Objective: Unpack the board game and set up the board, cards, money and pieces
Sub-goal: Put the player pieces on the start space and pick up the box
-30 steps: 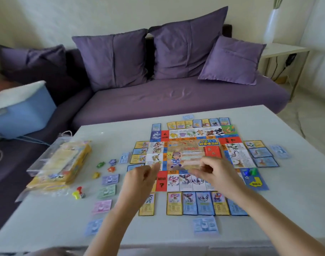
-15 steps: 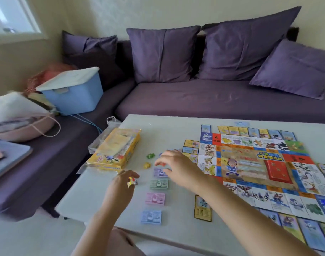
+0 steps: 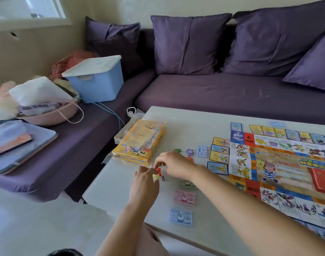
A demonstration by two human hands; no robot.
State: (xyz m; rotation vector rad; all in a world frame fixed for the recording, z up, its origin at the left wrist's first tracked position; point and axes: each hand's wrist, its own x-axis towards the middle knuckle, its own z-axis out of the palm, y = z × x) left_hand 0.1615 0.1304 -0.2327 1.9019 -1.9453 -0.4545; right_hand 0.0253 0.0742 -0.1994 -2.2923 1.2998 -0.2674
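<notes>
The game board (image 3: 280, 169) lies flat on the white table (image 3: 185, 124), ringed by small cards, with a red card stack (image 3: 323, 180) on its middle. My left hand (image 3: 146, 183) pinches a small yellow piece (image 3: 155, 176). My right hand (image 3: 173, 164) pinches a red piece (image 3: 158, 170) right beside it. A white die (image 3: 163, 177) sits just below them. Money stacks lie in a column: green (image 3: 186, 183), pink (image 3: 184, 197), blue (image 3: 180, 217). Green (image 3: 177, 150), purple (image 3: 189, 151) and red (image 3: 190, 159) tokens lie behind my right hand.
The yellow game box (image 3: 139, 141) in clear wrapping sits at the table's left edge. A purple sofa (image 3: 231, 93) runs behind, holding a blue lidded bin (image 3: 97, 80), a pink bag (image 3: 47, 111) and a tray (image 3: 19, 145) at the left.
The view swung left from the board's middle. Both hands moved from the board to the left side of the table and picked up the small yellow and red pieces near the die.
</notes>
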